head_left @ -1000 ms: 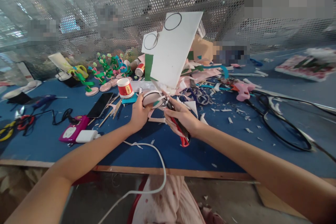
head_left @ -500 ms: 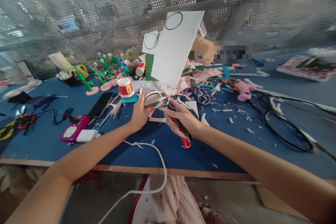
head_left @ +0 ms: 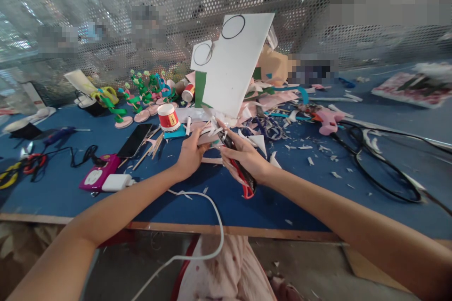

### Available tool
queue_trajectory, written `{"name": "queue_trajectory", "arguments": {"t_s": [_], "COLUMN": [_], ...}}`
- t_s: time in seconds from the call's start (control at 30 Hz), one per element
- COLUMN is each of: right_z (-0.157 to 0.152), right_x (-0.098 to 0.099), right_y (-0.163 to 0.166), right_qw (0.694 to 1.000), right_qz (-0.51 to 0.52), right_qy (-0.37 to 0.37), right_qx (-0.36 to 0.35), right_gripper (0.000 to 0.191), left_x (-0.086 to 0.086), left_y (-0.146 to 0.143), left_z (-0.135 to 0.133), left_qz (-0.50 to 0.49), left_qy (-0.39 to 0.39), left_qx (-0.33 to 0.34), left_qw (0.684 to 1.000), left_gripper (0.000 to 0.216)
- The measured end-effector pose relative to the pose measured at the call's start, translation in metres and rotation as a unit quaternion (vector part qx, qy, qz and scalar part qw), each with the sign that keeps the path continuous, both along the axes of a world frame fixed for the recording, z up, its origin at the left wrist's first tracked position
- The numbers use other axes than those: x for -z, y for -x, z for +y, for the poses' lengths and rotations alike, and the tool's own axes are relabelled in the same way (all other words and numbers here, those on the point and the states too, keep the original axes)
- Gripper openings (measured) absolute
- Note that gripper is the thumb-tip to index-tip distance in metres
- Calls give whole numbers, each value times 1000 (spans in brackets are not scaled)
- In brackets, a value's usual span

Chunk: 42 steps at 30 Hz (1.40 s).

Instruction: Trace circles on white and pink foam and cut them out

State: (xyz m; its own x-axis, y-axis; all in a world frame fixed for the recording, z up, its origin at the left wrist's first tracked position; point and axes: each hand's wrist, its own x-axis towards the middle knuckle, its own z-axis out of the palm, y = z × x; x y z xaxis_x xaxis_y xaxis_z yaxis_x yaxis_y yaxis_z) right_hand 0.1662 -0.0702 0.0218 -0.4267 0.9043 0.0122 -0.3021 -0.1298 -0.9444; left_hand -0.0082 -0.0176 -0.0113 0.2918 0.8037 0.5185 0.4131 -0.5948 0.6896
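My left hand [head_left: 190, 154] pinches a small white sheet piece [head_left: 209, 138], card or foam, near the middle of the table. In the fingers of my right hand [head_left: 249, 156] are scissors [head_left: 236, 154] with black and red handles. Their blades point up and away from me, against the white piece. The fingers partly hide both the piece and the handles. Just behind, a large white board [head_left: 236, 63] leans upright with a black circle drawn on it. Left of that stands a red and white paper cup [head_left: 168, 118].
Several green curled-stem models on pink discs [head_left: 141, 116] stand at the back left. A phone [head_left: 135, 140], a magenta power socket [head_left: 100, 172] and a white cable [head_left: 212, 202] lie nearby. A pink glue gun [head_left: 328, 121] with a black cord rests right. Scraps litter the table.
The white piece has tilted in my left hand, so its black curved line no longer shows plainly. My right hand and the scissors have shifted only slightly.
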Motion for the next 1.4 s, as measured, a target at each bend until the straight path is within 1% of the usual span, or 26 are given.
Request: {"name": "queue_trajectory", "arguments": {"t_s": [0.17, 0.37, 0.47, 0.7, 0.97, 1.27, 1.33, 1.4], "right_z": [1, 0, -1, 0, -1, -1, -1, -1], "right_x": [-1, -3, -3, 0, 0, -1, -2, -2], "right_y": [0, 1, 1, 0, 0, 0, 0, 0], "right_qw": [999, 1000, 1000, 1000, 1000, 1000, 1000, 1000], "right_qz": [5, 19, 11, 11, 21, 24, 18, 16], "right_qy": [15, 14, 13, 8, 21, 20, 18, 15], "right_qx": [31, 12, 12, 11, 9, 3, 2, 6], "right_gripper": [90, 89, 89, 89, 92, 93, 93, 93], "left_x": [4, 7, 5, -1, -3, 2, 3, 4], "left_y": [0, 0, 0, 2, 2, 3, 2, 1], "left_z": [5, 13, 12, 8, 6, 4, 4, 5], "left_qz": [-44, -70, -71, -42, -19, 1, -9, -35], "left_qy": [-18, -6, -5, -16, -30, -30, -29, -21], "left_qx": [-45, -87, -82, -53, -34, -1, -5, -22], "left_qw": [998, 994, 994, 998, 999, 1000, 1000, 999], "left_gripper": [28, 26, 25, 23, 18, 28, 32, 36]}}
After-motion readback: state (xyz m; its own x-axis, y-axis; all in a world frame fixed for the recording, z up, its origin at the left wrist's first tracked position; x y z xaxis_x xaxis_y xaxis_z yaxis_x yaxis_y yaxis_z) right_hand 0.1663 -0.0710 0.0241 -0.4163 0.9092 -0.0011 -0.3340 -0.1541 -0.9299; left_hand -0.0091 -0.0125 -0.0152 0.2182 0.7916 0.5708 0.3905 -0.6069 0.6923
